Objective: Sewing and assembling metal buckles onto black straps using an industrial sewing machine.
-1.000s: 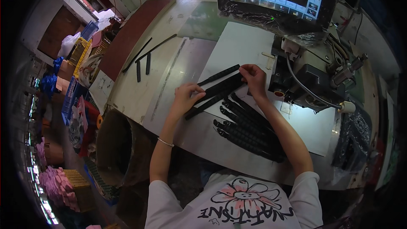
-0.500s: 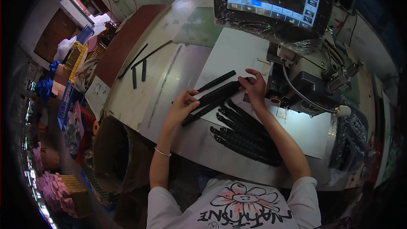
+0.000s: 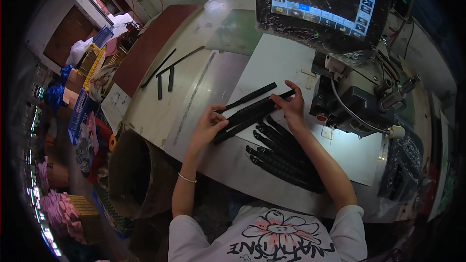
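A black padded strap stretches at a slant between my two hands, over the sewing machine's metal table. Its lower left end is pinched by my left hand, thumb against fingers. At the upper right end, my right hand grips it between thumb and fingers. One black strap lies just beyond the held one, and another rests just on the near side. Several more black straps are bunched in a pile beside my right forearm, partly hidden by it.
A sewing machine head stands to the right, with a lit control screen above it. Thin black strips lie on the table's left part. Beyond the left edge are an open cardboard box and a blue crate.
The view has shifted slightly, so the table appears a little farther right. My right hand's fingers have drawn closer together at the strap's end. Both hands keep hold of it.
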Demonstrator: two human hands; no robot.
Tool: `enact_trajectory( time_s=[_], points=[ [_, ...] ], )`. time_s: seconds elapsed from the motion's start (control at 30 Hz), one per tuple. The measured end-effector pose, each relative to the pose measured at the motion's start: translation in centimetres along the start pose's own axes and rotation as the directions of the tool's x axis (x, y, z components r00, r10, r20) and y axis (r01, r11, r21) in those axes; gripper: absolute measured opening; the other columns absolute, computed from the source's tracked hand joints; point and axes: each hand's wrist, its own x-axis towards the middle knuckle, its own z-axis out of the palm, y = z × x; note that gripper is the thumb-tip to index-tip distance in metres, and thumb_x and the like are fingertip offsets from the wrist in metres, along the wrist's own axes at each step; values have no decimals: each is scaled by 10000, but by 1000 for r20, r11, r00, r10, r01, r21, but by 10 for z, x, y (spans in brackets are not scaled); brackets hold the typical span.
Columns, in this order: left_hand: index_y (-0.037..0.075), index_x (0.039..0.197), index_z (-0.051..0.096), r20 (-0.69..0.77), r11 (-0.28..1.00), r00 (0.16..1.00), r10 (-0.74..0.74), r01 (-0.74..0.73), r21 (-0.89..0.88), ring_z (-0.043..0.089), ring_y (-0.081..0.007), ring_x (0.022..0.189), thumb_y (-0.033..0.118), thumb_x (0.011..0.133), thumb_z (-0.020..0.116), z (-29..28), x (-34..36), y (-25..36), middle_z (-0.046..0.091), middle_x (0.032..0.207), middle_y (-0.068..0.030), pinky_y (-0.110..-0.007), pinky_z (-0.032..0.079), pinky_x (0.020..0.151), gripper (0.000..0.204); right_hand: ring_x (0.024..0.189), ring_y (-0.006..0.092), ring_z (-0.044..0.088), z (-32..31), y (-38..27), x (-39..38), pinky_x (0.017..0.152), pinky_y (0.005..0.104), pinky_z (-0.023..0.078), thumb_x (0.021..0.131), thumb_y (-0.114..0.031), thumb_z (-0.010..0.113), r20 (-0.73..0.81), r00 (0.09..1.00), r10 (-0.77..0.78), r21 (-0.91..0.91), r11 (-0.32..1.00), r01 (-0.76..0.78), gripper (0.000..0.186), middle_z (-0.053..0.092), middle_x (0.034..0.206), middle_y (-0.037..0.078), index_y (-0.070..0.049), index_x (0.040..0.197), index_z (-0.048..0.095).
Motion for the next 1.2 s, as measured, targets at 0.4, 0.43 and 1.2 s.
enact_trajectory(
  time_s=[0.4,0.43,1.2],
  points=[
    [105,905,625,-244,684,918,312,-39,728,524,-251,872,201,728,675,-7,24,-12,590,876,-61,-360,366,735,207,1019,279,436,-1,16,28,878,413,334,689,-154,695,276,808,-521,-804,336,491,421,511,1048,50,-144,1078,536],
    [101,874,632,-219,684,941,257,-17,729,531,-246,847,201,723,679,-8,27,-11,595,843,-65,-361,361,738,188,1014,273,445,-3,19,37,864,401,341,683,-148,698,384,761,-523,-770,274,576,346,517,1038,44,-146,1008,581],
    [73,994,594,-197,772,902,384,-197,605,545,-292,882,164,758,659,1,40,-19,582,928,-120,-369,436,773,261,1122,277,421,12,-2,-3,942,404,321,758,-179,632,688,627,-366,-615,163,771,341,515,1154,76,-101,1081,557]
  ],
)
